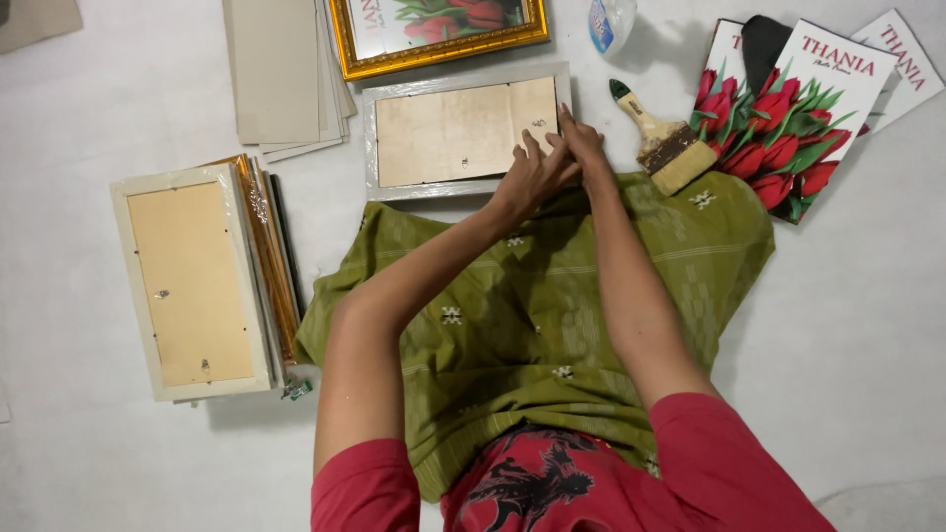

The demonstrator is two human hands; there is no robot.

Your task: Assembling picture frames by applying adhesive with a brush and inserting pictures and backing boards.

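A silver-grey picture frame (394,187) lies face down on the floor in front of me, its tan backing board (443,133) showing. My left hand (529,175) and my right hand (581,143) meet at the frame's lower right corner. The fingers of both press on the frame's edge and the board there. What the fingertips pinch is too small to tell. A green patterned cloth (532,315) covers my lap just below the frame.
A stack of face-down frames (192,281) lies at the left. Grey boards (281,69) and a gold frame with a tulip print (439,30) lie at the top. A paintbrush (662,143), tulip prints (788,118) and a clear bottle (609,25) sit to the right.
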